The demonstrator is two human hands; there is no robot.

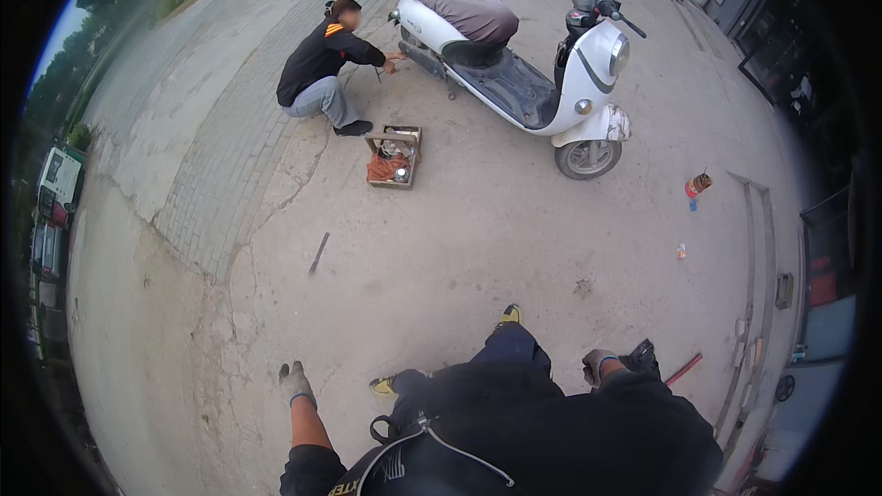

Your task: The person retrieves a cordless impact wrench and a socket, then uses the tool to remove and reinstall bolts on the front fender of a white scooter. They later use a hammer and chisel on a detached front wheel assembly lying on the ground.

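Left hand (298,384) gloved, fingers extended — grip loose, nothing in it. Right hand (599,366) curled; cannot tell whether it holds anything. Black object (645,357) just beside it, red bar (683,369) beyond. Dark rod (319,253) lies ahead of left hand. Farther out, co-worker (317,64) crouches at scooter (510,83), tool tray (390,185) near. Step: apparently approach or standby — taking the rod would call for stooping.
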